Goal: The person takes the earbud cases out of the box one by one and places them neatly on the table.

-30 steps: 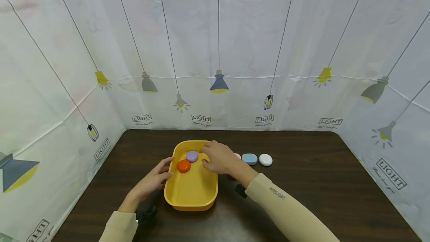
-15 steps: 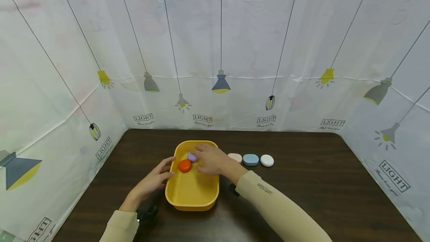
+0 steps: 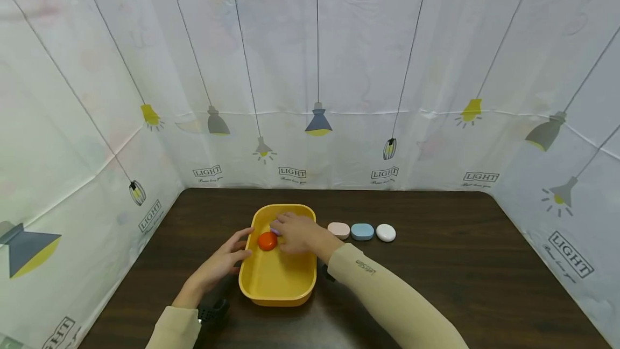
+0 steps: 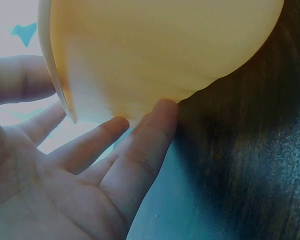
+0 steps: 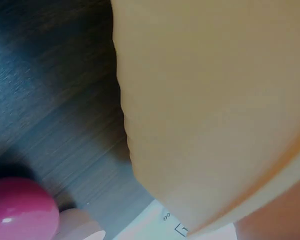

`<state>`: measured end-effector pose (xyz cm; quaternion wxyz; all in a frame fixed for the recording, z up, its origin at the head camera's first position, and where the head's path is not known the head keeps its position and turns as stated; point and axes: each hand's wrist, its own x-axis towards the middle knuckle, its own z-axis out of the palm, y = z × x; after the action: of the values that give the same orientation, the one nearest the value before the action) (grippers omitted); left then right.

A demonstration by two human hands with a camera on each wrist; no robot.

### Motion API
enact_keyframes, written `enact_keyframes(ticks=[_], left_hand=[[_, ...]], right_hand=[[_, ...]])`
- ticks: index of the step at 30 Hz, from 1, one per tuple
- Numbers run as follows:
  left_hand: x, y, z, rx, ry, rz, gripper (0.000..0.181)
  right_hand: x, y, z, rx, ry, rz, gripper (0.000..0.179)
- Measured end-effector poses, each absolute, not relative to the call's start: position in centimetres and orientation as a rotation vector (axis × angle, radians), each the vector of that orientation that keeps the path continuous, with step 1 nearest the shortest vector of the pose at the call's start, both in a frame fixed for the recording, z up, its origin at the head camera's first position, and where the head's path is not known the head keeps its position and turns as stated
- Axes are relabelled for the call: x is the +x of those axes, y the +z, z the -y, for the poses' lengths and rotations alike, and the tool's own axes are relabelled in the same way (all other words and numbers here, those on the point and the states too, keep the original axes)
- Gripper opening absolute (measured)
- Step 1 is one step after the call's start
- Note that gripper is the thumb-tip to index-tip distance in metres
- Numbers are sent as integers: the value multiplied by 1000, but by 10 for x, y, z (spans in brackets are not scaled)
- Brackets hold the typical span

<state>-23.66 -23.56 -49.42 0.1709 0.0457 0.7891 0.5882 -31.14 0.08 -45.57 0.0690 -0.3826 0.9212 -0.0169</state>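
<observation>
A yellow plastic bin [image 3: 277, 281] stands on the dark table. Inside it lie a glossy orange-red round piece [image 3: 267, 241] and a purple one [image 3: 274, 228], the latter partly covered by my right hand [image 3: 299, 234]. That hand reaches over the bin's right rim, palm down, fingertips right at the purple piece; I cannot tell whether it holds something underneath. On the other side my left hand [image 3: 220, 260] rests against the bin's left wall. In the left wrist view its fingers [image 4: 145, 155] extend along the outer wall [image 4: 140, 55].
Right of the bin sit a pale pink oval piece [image 3: 338, 230], a blue oval one [image 3: 362, 231] and a white round one [image 3: 386, 232], in a row. A shiny magenta piece [image 5: 22, 210] shows in the right wrist view. White curtains with printed lamps enclose the table [image 3: 465, 268].
My right hand has moved left and down inside the bin, toward the purple piece, covering part of it. The pale pink piece has come into fuller view. My left hand keeps its place.
</observation>
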Motion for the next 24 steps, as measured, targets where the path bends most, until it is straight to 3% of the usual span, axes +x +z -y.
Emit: enact_keyframes(ticks=[10, 24], left_hand=[[-237, -496, 236, 117, 1678, -2246, 59], [-238, -497, 236, 124, 1690, -2230, 59]], right_hand=[[-311, -466, 7, -1097, -11, -2744, 59], [-308, -466, 7, -1097, -27, -2772, 41]])
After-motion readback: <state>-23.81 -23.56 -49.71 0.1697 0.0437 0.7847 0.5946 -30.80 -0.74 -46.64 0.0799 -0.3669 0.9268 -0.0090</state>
